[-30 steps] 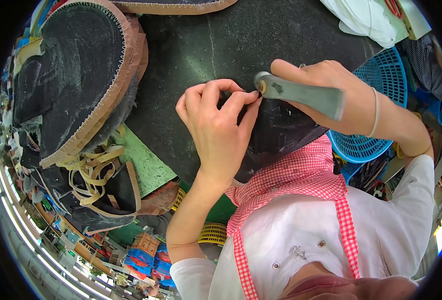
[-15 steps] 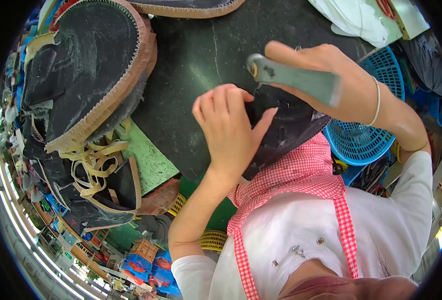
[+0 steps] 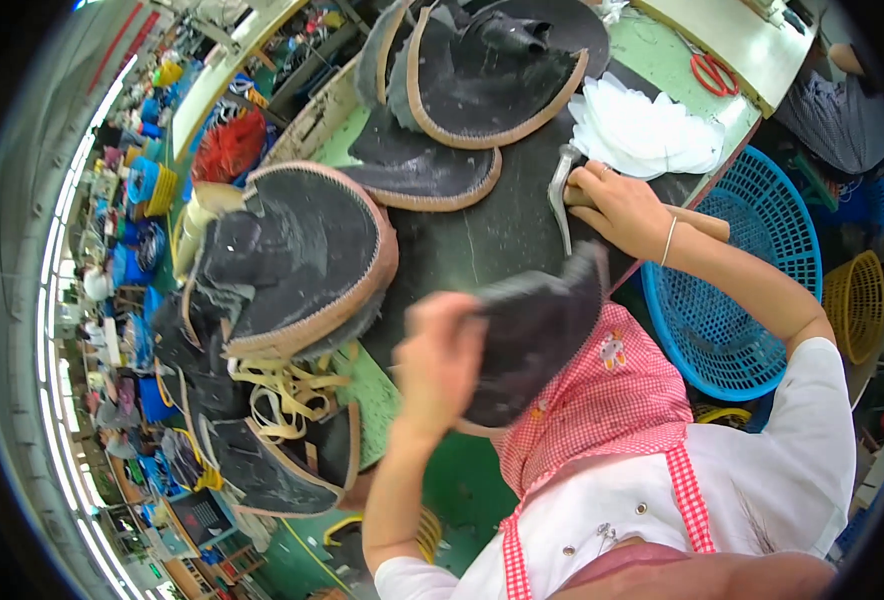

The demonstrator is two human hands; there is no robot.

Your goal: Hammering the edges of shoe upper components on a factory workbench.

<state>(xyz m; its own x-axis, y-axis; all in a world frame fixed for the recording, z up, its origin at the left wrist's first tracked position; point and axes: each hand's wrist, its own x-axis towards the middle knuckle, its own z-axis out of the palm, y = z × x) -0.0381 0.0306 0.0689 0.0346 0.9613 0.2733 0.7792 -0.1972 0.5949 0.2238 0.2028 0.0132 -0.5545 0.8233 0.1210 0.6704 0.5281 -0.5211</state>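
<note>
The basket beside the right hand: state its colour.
Blue, a mesh plastic basket, clearest in the head view, just right of the right hand.

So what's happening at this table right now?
A person in a red checked apron is working at a dark table among stacked dark fabric pieces with tan edging. The left hand lifts one dark fabric piece, blurred by motion. The right hand rests at the table's edge, its grip closed on a grey metal tool. White pieces lie just beyond it, with a blue basket alongside.
</note>
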